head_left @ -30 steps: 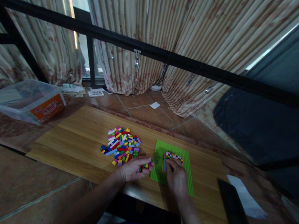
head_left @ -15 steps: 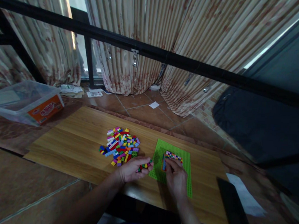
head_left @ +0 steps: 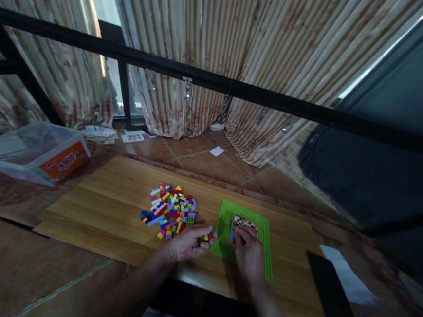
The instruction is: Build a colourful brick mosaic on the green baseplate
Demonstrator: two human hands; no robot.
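Observation:
My left hand (head_left: pixel 189 242) is curled around several small toy bricks (head_left: pixel 205 239), red, green and yellow among them, just left of a green baseplate (head_left: pixel 225 217). Over that plate, my right hand (head_left: pixel 249 253) has its thumb and fingertips pinched together at a patch of multicoloured bricks (head_left: pixel 246 223) built onto it. Whatever lies between those fingertips is too small or hidden to make out. Part of the built patch is covered by the right hand. A loose pile of mixed bricks (head_left: pixel 173 207) lies on the table to the left of the plate.
The wooden table (head_left: pixel 94 198) stands before a dark metal rail (head_left: pixel 210 82) and striped curtains (head_left: pixel 221 32). A clear plastic box (head_left: pixel 36 149) with an orange label is at the far left. On the right lie a black flat object (head_left: pixel 331 292) and a white sheet (head_left: pixel 348 279).
The camera view has tilted slightly, so the rail and table sit a little lower. Both hands keep nearly the same places and grips.

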